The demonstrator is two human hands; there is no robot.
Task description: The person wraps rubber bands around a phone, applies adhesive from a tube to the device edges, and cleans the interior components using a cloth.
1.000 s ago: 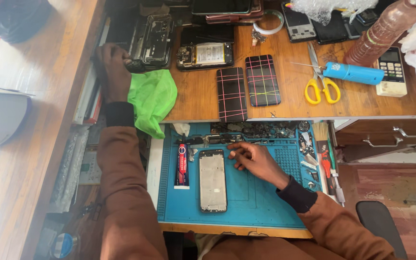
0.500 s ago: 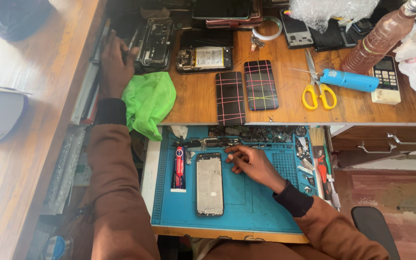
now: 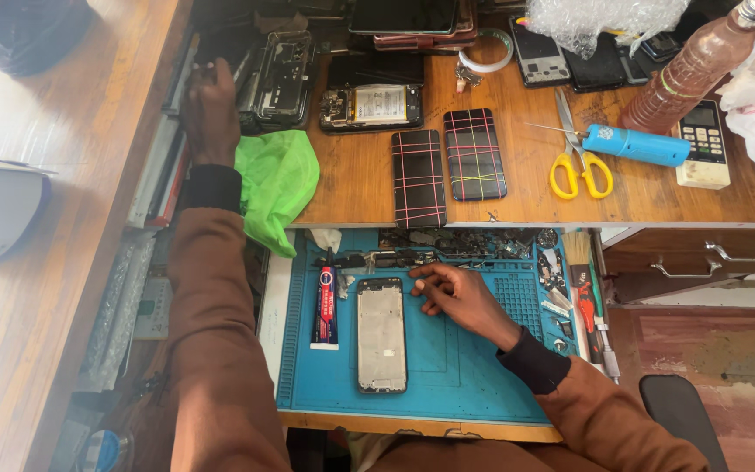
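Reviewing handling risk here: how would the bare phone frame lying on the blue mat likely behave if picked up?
The phone frame looks thin and hollowed out, so probably light and slightly bendable. It lies flat on the blue mat, so it probably will not roll, and pinching its low edges may be awkward.

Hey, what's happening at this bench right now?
A person sits at a phone repair bench. Their right hand rests on the blue work mat, fingers beside a bare phone frame, with a glue tube on the frame's other side. Their left hand reaches up to the dark phone parts at the desk's far left, above a green cloth. Yellow scissors lie unused on the desk.
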